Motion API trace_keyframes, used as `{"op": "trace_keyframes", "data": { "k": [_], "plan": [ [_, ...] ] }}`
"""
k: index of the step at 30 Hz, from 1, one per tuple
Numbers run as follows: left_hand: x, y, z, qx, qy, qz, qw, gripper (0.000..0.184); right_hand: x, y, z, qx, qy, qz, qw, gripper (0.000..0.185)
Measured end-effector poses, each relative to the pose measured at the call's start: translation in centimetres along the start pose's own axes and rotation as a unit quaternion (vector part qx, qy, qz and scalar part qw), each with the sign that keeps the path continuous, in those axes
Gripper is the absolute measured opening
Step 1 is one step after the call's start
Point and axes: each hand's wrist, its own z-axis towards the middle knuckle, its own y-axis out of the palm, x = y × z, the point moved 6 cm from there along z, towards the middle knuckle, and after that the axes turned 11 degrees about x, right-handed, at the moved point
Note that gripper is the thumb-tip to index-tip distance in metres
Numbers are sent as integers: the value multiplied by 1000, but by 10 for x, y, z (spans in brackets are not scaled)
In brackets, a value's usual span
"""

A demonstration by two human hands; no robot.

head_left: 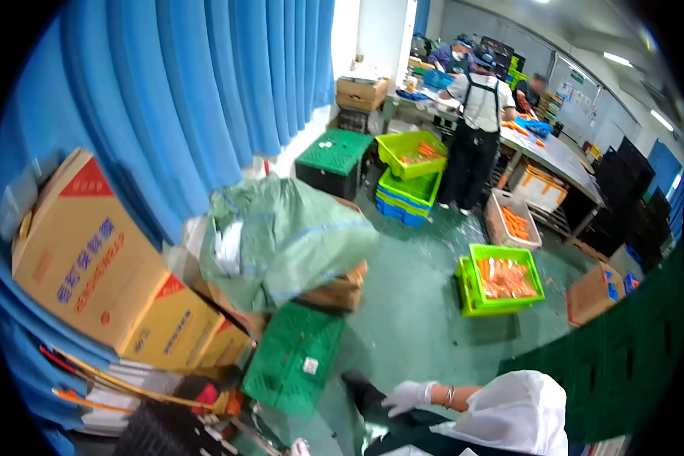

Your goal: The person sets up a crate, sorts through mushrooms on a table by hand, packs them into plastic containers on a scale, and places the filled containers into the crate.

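Green crate [292, 361] sits just on the near side of the sack [289, 235], left of the right hand [409, 397], whose gloved fingers hang loosely parted, clear of it! Left hand [300, 448], farther out from the sack, is cut off; can't tell its fingers' state. Crate's long axis runs lengthwise away, far end pointing sackward.

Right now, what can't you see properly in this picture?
Head view:
- Left hand: mostly cut off by the bottom edge.
- Things under the green sheet: mostly hidden by it.
- Writing on the white label, dark green crate: too small and blurred.
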Motion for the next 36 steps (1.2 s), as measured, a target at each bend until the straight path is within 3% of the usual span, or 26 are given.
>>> {"op": "trace_keyframes", "data": {
  "k": [2, 3, 5, 8, 10, 11, 14, 17, 18, 19, 23, 25, 27, 31, 33, 34, 36],
  "plan": [
    [28, 29, 40, 11, 25, 1, 1000, 65, 9, -3, 43, 7, -62, -28, 998, 53],
    [51, 58, 21, 11, -20, 49, 999, 65, 50, -34, 55, -70, -55, -17, 996, 50],
    [91, 98, 21, 2, -29, 92, 995, 66, 81, -103, 115, -38, -38, -12, 998, 49],
    [110, 133, -16, -31, -63, 167, 983, 67, 117, -126, 141, 38, -10, 47, 998, 43],
    [109, 148, -35, -58, -79, 209, 973, 68, 146, -125, 164, 164, 14, 162, 973, 44],
    [111, 151, -38, -68, -85, 226, 968, 68, 149, -121, 180, 165, 10, 169, 972, 44],
    [108, 165, -48, -100, -104, 264, 954, 69, 166, -95, 198, 85, 95, 162, 979, 45],
    [100, 177, -54, -114, -111, 282, 946, 70, 180, -39, 217, 19, 99, 160, 982, 46],
    [95, 181, -57, -117, -114, 285, 945, 71, 167, -32, 231, 29, 4, 146, 989, 47],
    [89, 184, -60, -112, -118, 287, 944, 71, 184, -12, 231, -52, 118, 155, 979, 46],
    [61, 201, -49, -69, -176, 287, 939, 81, 209, 83, 307, -96, 85, 34, 991, 44],
    [60, 205, -25, -43, -204, 308, 928, 83, 216, 79, 361, -22, 125, 66, 990, 49],
    [46, 194, -34, -30, -234, 341, 910, 86, 202, 101, 412, 25, 95, 46, 994, 57],
    [40, 180, -24, 86, -205, 313, 923, 80, 183, 112, 528, 128, 36, -135, 982, 74],
    [32, 164, -34, 122, -210, 314, 918, 77, 159, 122, 563, 126, -6, -274, 953, 68],
    [36, 158, -33, 152, -199, 315, 915, 75, 164, 133, 586, 165, -38, -355, 919, 57],
    [31, 147, -41, 192, -200, 306, 911, 73, 178, 170, 603, 121, -69, -389, 911, 46]
  ]
}}
